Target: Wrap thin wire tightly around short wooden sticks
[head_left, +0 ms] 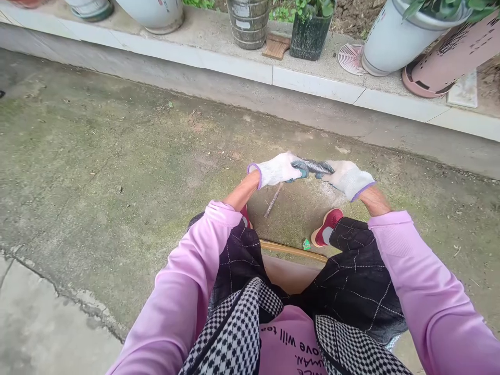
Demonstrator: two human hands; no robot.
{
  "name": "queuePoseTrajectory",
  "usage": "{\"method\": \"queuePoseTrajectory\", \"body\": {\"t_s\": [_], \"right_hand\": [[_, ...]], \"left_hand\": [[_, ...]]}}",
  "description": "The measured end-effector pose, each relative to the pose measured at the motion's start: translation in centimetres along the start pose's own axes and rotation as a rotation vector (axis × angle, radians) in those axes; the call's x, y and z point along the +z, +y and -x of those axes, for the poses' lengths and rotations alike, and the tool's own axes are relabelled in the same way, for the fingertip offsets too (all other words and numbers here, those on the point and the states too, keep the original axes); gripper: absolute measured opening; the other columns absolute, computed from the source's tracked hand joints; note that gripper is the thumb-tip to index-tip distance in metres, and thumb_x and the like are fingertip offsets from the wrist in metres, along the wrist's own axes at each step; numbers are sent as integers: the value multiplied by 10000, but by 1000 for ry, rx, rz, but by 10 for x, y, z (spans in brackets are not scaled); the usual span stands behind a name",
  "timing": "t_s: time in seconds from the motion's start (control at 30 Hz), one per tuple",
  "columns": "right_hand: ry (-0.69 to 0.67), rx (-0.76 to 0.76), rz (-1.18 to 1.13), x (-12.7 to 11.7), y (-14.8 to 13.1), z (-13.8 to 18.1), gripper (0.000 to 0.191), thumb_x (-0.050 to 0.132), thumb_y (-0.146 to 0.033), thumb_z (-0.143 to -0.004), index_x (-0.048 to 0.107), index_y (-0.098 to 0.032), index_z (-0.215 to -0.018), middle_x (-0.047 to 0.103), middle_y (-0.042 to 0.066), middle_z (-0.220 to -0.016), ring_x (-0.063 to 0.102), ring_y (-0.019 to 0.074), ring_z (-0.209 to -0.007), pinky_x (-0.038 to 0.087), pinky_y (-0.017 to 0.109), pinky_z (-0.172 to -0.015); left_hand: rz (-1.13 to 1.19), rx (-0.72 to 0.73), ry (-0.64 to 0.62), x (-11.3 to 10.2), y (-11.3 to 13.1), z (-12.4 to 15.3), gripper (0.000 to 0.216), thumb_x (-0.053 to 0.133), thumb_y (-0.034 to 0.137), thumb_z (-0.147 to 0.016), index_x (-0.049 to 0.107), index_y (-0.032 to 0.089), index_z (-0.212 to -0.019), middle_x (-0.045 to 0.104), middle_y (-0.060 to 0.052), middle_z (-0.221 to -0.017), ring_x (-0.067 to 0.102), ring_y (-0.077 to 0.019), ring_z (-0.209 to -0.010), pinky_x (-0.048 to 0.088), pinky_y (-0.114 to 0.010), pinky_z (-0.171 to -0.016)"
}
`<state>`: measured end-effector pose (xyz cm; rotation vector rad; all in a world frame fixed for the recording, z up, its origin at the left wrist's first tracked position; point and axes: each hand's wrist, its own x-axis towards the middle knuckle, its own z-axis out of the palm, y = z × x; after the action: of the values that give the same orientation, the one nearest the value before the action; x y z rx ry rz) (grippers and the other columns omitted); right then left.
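My left hand (282,169) and my right hand (344,176) are both in white work gloves with dark blue-green palms and purple cuffs. Between them stretches a short, dark grey twisted piece (315,166) with a silvery, ridged surface; what it is made of I cannot make out. Each hand is closed around one end of it, so the ends are hidden. Below my left hand, a thin greyish-brown speckled rod (273,200) lies on the concrete ground between my feet.
A small green scrap (307,244) is on the ground by my red shoe (326,228). Between my legs shows the light wooden edge (292,250) of a seat. Ahead runs a low tiled ledge (308,86) bearing a dark square planter (310,35), a metal bucket (249,23) and several other pots.
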<state>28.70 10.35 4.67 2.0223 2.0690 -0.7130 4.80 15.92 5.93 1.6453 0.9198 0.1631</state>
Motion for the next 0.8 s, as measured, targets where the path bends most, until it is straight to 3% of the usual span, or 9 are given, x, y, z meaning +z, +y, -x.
{"method": "queuePoseTrajectory", "body": {"t_s": [0.1,0.27,0.43,0.57,0.7,0.8], "right_hand": [[-36,-26,51,2,-1,2,282,714,-354,-961,842,-234,-1181,843,82,-979,717,254,-843,451,312,-689],[-239,-53,42,-1,-7,16,164,769,-227,-890,854,-184,-1023,760,72,-759,617,218,-684,418,349,-655],[-345,-119,-164,-9,-8,32,104,769,-281,-842,836,-234,-907,712,-10,-694,579,172,-652,406,289,-605],[-333,-173,-321,-18,-8,39,275,756,-354,-841,852,-193,-1042,721,-26,-773,553,147,-682,400,255,-608],[-293,-135,-323,-23,-11,40,329,741,-338,-863,855,-142,-1101,659,-23,-726,502,137,-656,398,261,-612],[-228,-110,-325,-23,-11,38,367,763,-332,-855,871,-161,-1161,735,5,-808,552,155,-685,434,275,-646]], "left_hand": [[-68,0,5,-5,-3,1,93,676,224,-758,648,185,-678,523,48,-594,418,-100,-575,302,-275,-583],[-136,48,11,-15,-12,-3,96,651,221,-758,734,175,-769,605,41,-688,486,-114,-673,369,-266,-655],[-53,3,43,-13,-27,-16,179,692,257,-773,786,165,-895,677,19,-777,519,-118,-687,415,-262,-663],[1,-37,60,-7,-34,-21,168,705,248,-776,783,156,-892,675,12,-788,513,-111,-671,426,-257,-652],[-45,-51,74,-8,-38,-23,159,688,251,-803,794,159,-878,655,15,-728,521,-121,-657,405,-258,-626],[-16,-54,69,-9,-41,-29,157,686,228,-794,806,165,-875,666,23,-717,535,-118,-658,418,-246,-628]]}}
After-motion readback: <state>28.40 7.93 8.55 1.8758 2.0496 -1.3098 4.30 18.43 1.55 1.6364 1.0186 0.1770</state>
